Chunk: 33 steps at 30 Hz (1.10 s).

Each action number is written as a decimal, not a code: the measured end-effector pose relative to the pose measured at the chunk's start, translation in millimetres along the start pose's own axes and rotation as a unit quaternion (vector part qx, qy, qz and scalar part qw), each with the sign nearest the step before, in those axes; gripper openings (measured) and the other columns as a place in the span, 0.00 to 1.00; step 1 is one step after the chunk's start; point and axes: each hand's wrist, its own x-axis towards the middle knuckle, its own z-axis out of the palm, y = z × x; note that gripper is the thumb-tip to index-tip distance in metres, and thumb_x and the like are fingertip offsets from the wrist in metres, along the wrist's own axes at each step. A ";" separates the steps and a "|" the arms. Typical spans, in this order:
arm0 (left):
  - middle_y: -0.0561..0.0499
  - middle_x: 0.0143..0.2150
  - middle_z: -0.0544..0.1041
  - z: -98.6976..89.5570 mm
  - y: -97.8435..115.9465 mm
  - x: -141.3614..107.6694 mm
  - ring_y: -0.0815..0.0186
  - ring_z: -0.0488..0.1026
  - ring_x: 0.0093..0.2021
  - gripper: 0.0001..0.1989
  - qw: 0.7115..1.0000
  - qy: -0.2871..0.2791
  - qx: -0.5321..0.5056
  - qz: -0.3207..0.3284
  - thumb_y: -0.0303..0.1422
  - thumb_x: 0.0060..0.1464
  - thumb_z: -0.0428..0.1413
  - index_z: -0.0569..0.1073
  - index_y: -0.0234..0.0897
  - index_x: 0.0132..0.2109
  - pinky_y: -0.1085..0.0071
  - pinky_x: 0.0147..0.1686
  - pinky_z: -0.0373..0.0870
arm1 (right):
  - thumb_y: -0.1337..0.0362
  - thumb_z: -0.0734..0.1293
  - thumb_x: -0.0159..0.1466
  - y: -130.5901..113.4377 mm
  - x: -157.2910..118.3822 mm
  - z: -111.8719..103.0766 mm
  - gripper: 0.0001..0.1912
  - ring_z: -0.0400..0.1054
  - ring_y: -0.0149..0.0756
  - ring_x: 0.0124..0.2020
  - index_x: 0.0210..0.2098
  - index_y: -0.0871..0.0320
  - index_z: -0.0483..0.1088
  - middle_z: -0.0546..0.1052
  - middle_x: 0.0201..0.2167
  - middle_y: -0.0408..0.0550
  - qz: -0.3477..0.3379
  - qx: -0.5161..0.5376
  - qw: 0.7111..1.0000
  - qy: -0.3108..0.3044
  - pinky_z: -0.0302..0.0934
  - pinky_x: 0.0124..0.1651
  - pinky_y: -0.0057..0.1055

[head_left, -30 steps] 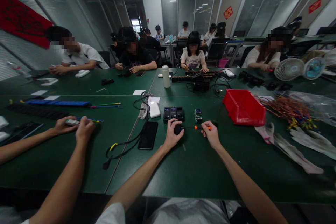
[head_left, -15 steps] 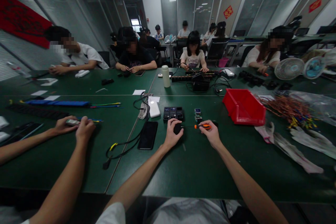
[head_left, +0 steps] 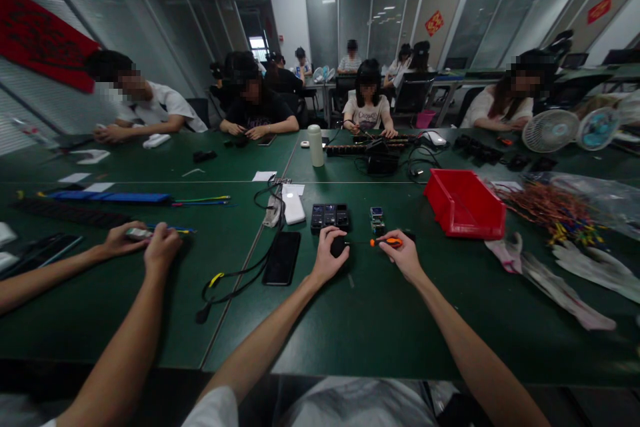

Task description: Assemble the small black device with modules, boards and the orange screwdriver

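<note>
My left hand (head_left: 330, 256) is closed around a small black rounded case (head_left: 339, 245), just in front of a black compartmented box (head_left: 330, 216). In my right hand (head_left: 404, 258) is an orange-and-black screwdriver (head_left: 392, 241), its thin shaft pointing left at the black case. Whether the tip touches the case is too small to tell. Beyond my right hand stand small electronic modules (head_left: 377, 219) with green boards. A dark piece (head_left: 410, 235) lies partly hidden behind the right fingers.
Left of my hands lie a phone (head_left: 281, 258), a white power bank (head_left: 293, 205) and a black cable (head_left: 235, 274). To the right are a red bin (head_left: 465, 205), gloves (head_left: 555, 283) and bundled wires (head_left: 555, 210). A co-worker's hands (head_left: 145, 240) work at far left.
My hands, the black case and the screwdriver stay almost where they were. Across the table at the right, a co-worker's hand has drawn back from an orange-tipped object.
</note>
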 end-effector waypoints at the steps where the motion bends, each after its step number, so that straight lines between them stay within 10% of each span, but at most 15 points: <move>1: 0.46 0.48 0.62 -0.1 0.0 -0.1 0.62 0.62 0.52 0.16 1.000 -0.003 0.000 0.001 0.27 0.48 0.55 0.66 0.39 0.46 0.59 0.55 0.58 | 0.57 0.69 0.54 -0.2 -0.1 -0.4 0.14 0.55 0.22 0.15 0.35 0.58 0.66 0.73 0.30 0.45 0.002 -0.005 1.000 0.000 0.50 0.15 0.22; 6: 0.46 0.49 0.61 -0.6 0.1 -0.7 0.62 0.62 0.52 0.16 1.000 -0.012 0.000 0.005 0.27 0.48 0.55 0.66 0.39 0.46 0.59 0.55 0.59 | 0.55 0.69 0.54 -1.4 -0.6 -0.4 0.14 0.54 0.23 0.13 0.33 0.59 0.66 0.66 0.17 0.38 0.004 -0.027 1.000 0.009 0.47 0.14 0.21; 33: 0.46 0.48 0.61 -0.5 1.0 0.1 0.62 0.62 0.52 0.16 1.000 -0.012 -0.004 0.000 0.28 0.48 0.55 0.66 0.40 0.46 0.59 0.54 0.59 | 0.55 0.59 0.62 13.9 5.0 -2.6 0.12 0.61 0.28 0.14 0.38 0.57 0.60 0.70 0.17 0.40 0.017 0.096 0.995 -0.022 0.53 0.15 0.21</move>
